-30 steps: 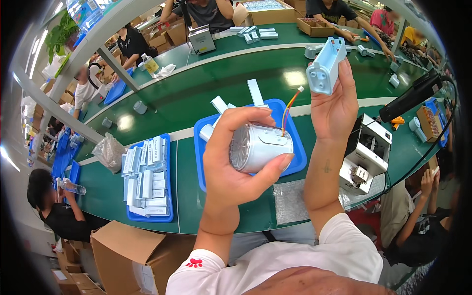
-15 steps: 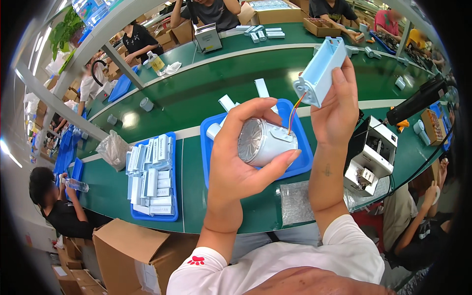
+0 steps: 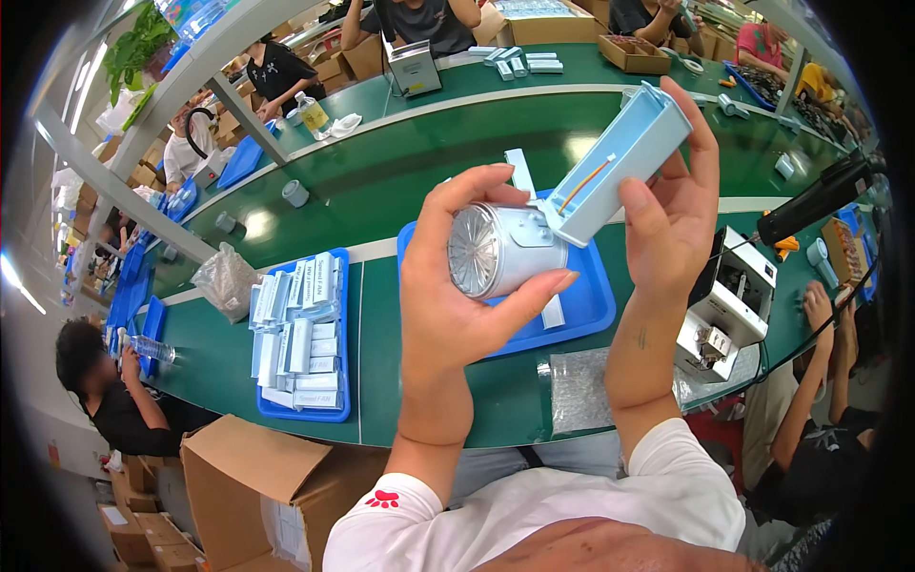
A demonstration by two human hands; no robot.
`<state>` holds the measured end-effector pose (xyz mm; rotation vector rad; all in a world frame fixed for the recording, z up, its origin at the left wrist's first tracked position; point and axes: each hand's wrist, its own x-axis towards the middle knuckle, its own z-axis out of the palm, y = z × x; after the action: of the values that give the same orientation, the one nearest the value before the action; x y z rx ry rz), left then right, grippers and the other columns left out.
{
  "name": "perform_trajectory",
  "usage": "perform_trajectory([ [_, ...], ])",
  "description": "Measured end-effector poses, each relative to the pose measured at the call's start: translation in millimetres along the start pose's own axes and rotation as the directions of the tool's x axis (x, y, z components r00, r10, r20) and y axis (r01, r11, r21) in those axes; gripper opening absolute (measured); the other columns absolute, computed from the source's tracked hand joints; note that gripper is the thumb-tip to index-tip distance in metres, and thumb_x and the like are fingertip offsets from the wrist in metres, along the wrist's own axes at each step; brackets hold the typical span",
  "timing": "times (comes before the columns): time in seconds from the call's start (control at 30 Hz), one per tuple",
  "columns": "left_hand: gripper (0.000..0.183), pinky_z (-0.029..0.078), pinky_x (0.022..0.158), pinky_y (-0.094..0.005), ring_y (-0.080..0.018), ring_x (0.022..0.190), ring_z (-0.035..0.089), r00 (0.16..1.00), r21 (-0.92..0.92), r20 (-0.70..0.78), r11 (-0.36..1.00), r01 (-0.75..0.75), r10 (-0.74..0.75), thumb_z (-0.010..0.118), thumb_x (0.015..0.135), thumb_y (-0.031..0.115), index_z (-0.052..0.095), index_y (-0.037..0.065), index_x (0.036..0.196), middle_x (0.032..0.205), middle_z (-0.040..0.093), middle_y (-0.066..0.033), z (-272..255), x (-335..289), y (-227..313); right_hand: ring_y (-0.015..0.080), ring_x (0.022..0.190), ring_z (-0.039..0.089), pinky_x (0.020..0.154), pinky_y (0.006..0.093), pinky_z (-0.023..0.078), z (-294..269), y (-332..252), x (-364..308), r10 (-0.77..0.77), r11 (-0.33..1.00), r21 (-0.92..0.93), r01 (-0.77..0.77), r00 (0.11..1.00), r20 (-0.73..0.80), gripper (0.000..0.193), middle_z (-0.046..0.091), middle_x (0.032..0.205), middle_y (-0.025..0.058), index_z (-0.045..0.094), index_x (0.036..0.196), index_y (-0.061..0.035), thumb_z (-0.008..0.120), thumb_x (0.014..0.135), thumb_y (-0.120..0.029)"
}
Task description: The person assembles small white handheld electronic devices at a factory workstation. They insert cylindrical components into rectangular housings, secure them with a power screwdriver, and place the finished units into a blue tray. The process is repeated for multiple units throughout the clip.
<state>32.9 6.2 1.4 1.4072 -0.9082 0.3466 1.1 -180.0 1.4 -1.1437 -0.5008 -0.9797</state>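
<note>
- While raised above the near half of the green table (image 3: 286,372), clasped in the left hand (image 3: 457,296): a silver cylindrical fan unit (image 3: 500,250), thumb below, fingers curled over the top, grille end facing the camera.
- Pinched in the right hand (image 3: 672,205), thumb on the near face and fingers behind: a pale blue box-shaped housing (image 3: 620,167), tilted, its lower end touching the cylinder's rear.
- Visible inside the housing's open face: thin orange and red wires (image 3: 583,186) running toward the cylinder.
- Judged as the step in hand: mating housing to cylinder, parts touching but seemingly not yet seated.
- Needed next, by this reading: lining up the housing's lower end squarely with the cylinder's back while keeping the wires tucked inside, away from any pinch.
- Directly below the hands: a blue tray (image 3: 581,310) with white strips, near the table's front edge.
- Toward the left along that edge: a second blue tray (image 3: 272,405) packed with white boxed parts, well apart from the hands.
- To the right: a small white machine (image 3: 724,305) beside the right forearm, limiting swing that way.
- Freest room: upward and across the table's middle.
</note>
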Motion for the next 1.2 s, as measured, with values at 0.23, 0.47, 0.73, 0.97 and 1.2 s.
perform_trajectory([
  [0.23, 0.089, 0.051, 0.100, -0.0370, -0.0245, 0.113, 0.065, 0.990, -0.023, -0.018, 0.990, -0.137, 0.137, 0.102, 0.058, 0.022, 0.056, 0.000, 0.131, 0.121, 0.064, -0.0135, -3, 4, -27, 0.0291, 0.117, 0.068, 0.096, 0.0403, 0.058, 9, 0, -4, -0.110, 0.990, -0.082, 0.115, 0.992, 0.057, 0.079, 0.058, 0.138, 0.0207, 0.036, 0.152, 0.0011, 0.075, 0.084, 0.004],
  [0.47, 0.095, 0.051, 0.098, -0.0354, -0.0229, 0.116, 0.061, 0.993, -0.073, -0.073, 0.992, -0.100, 0.095, 0.100, 0.062, 0.039, 0.053, 0.003, 0.136, 0.132, 0.055, -0.0131, 3, 5, -31, 0.0277, 0.123, 0.065, 0.096, 0.0393, 0.059, 16, 9, -12, -0.012, 1.000, 0.010, 0.011, 1.000, 0.010, 0.070, 0.043, 0.154, 0.0215, 0.040, 0.146, 0.0040, 0.073, 0.084, 0.010],
  [0.73, 0.096, 0.049, 0.102, -0.0363, -0.0239, 0.124, 0.058, 0.990, -0.362, -0.006, 0.923, 0.131, -0.142, 0.094, 0.072, 0.018, 0.041, 0.000, 0.150, 0.140, 0.053, -0.0174, 4, 8, -15, 0.0254, 0.120, 0.065, 0.096, 0.0367, 0.059, 16, 12, -12, 0.015, 0.999, -0.036, -0.015, 1.000, 0.015, 0.064, 0.049, 0.149, 0.0203, 0.046, 0.141, 0.0029, 0.074, 0.084, 0.010],
  [0.97, 0.100, 0.050, 0.105, -0.0384, -0.0250, 0.122, 0.061, 0.990, -0.258, 0.101, 0.959, 0.117, -0.094, 0.098, 0.065, 0.012, 0.044, -0.001, 0.148, 0.128, 0.063, -0.0156, 0, 10, -25, 0.0222, 0.113, 0.067, 0.094, 0.0345, 0.058, 16, 20, -12, -0.016, 1.000, 0.002, 0.016, 1.000, 0.020, 0.058, 0.057, 0.139, 0.0206, 0.053, 0.134, 0.0030, 0.077, 0.082, 0.010],
  [1.2, 0.096, 0.051, 0.106, -0.0397, -0.0279, 0.130, 0.056, 0.979, -0.084, -0.104, 0.979, -0.183, 0.174, 0.099, 0.062, 0.008, 0.046, 0.002, 0.142, 0.138, 0.055, -0.0163, 7, 12, -34, 0.0236, 0.113, 0.067, 0.095, 0.0355, 0.056, 20, 19, -19, -0.086, 0.996, 0.014, 0.086, 0.995, 0.040, 0.058, 0.061, 0.133, 0.0233, 0.057, 0.131, 0.0038, 0.081, 0.078, 0.009],
])
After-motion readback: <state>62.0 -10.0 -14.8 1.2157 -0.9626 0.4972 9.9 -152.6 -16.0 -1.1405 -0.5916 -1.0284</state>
